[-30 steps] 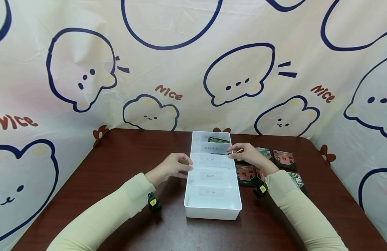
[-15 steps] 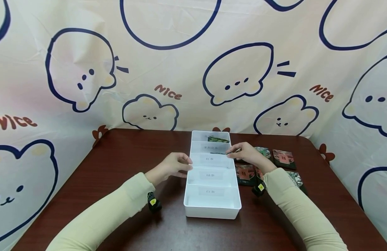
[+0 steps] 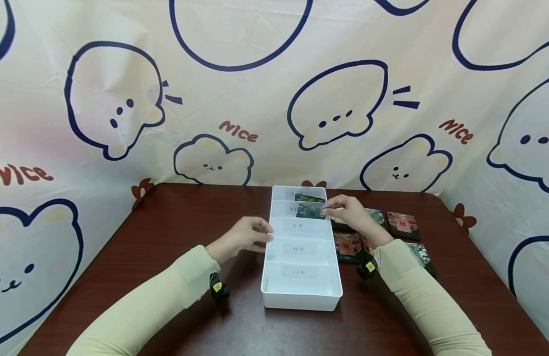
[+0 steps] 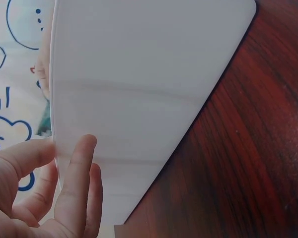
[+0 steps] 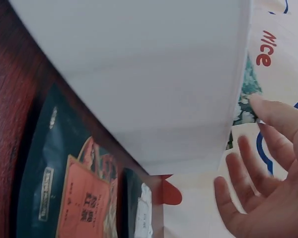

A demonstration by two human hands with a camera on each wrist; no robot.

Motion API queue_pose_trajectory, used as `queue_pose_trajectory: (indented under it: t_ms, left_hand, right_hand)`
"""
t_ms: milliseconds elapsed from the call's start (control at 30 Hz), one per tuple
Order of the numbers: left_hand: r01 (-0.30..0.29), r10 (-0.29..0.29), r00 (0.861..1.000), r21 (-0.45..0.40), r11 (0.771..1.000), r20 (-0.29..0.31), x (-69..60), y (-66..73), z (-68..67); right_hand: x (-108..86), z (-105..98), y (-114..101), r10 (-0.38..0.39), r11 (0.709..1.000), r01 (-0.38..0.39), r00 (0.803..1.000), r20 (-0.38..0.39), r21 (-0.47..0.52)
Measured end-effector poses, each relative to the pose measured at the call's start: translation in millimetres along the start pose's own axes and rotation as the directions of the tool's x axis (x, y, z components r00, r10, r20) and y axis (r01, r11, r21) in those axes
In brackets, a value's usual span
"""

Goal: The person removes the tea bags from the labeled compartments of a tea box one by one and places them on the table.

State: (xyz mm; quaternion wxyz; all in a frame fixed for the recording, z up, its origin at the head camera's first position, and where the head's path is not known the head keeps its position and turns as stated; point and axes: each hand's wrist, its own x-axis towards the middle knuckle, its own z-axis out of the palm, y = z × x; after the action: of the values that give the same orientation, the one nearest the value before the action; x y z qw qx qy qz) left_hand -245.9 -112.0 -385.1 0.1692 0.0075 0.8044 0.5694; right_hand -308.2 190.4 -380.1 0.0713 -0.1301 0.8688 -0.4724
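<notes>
A long white divided box [image 3: 302,300] with a label in each compartment stands mid-table. In the head view, my right hand [image 3: 347,213] pinches a dark green tea packet [image 3: 310,211] by its right edge, upright at the second compartment from the back. The right wrist view shows the thumb and index finger at this packet [image 5: 249,94], the other fingers spread apart. At the box's left side, my left hand [image 3: 245,234] touches the rim and outer wall with relaxed fingers. Another green packet [image 3: 309,198] leans in the rearmost compartment.
To the right of the box lie several tea packets, among them a red-labelled one [image 3: 347,247], another red-labelled one [image 3: 403,225] farther right, and a green-white one [image 3: 420,254] partly under the right sleeve. A patterned cloth [image 3: 274,99] hangs behind the brown table [image 3: 190,207].
The packet in my right hand has risen and turned its green face into view; before, only a thin edge showed. The right hand moved up slightly. My left hand has stayed put.
</notes>
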Motion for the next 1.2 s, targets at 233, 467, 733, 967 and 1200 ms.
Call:
queue_pose_trajectory:
  t_ms: [233,467,733,967,1200]
  left_hand:
    - [-0.017,0.017,1.000,-0.010,1.000,0.009,-0.3,-1.3,0.0]
    - [-0.021,0.021,1.000,0.001,1.000,0.012,0.0,-1.6,-0.3]
    - [-0.022,0.022,1.000,0.008,1.000,0.011,2.1,-2.6,-0.8]
    - [-0.024,0.024,1.000,0.009,1.000,0.003,1.3,-1.6,-1.0]
    - [-0.026,0.026,1.000,0.017,1.000,0.004,1.2,-1.9,-0.6]
  right_hand:
    - [-5.5,-2.8,-11.8,-0.117,0.988,0.124,0.989,-0.088,0.090]
    - [-12.1,-11.4,-23.2,-0.176,0.951,0.223,0.960,-0.216,0.216]
    - [-24.8,-21.7,-33.3,-0.182,0.921,0.280,0.925,-0.333,0.272]
    - [-40.1,-31.6,-33.0,-0.206,0.906,0.319,0.907,-0.369,0.279]
    - [-63.9,-38.2,-24.5,-0.165,0.926,0.271,0.917,-0.364,0.263]
